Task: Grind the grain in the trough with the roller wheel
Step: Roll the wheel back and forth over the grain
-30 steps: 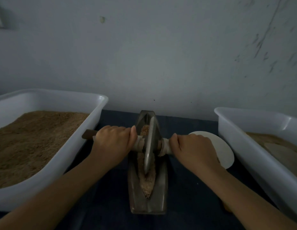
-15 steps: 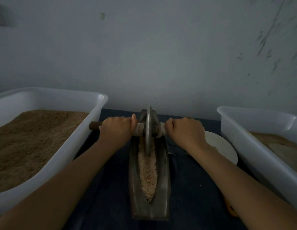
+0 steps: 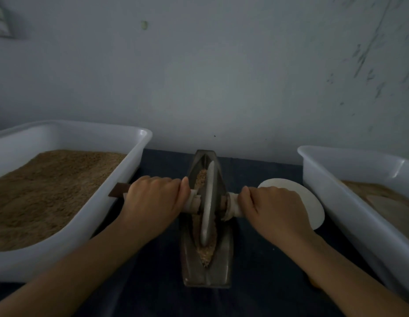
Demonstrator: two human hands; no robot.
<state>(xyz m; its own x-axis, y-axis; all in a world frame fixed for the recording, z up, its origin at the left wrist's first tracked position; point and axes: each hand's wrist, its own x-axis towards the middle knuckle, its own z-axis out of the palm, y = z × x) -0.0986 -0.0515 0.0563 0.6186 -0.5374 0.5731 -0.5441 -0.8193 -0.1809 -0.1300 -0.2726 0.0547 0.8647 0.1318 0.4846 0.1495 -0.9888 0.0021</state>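
Grain [image 3: 204, 249] lies along the trough [image 3: 207, 274] at my 12 o'clock, still coarse by my reading, so grinding looks midway; the wheel [image 3: 209, 202] stands in it mid-trough. My left hand [image 3: 153, 200] and right hand [image 3: 276, 209] each clamp the axle. Bins flank at 9 [image 3: 68, 255] and 3 [image 3: 349, 211], a disc [image 3: 313, 202] beside my right hand; nothing blocks the stroke.

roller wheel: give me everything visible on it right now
The roller wheel is a thin grey disc, metal by the look, standing on edge in the narrow trough, its lower rim in the grain. An axle runs through its centre, pale-wrapped near the disc. The left hand and right hand each grip one side. A bare brown end protrudes left.
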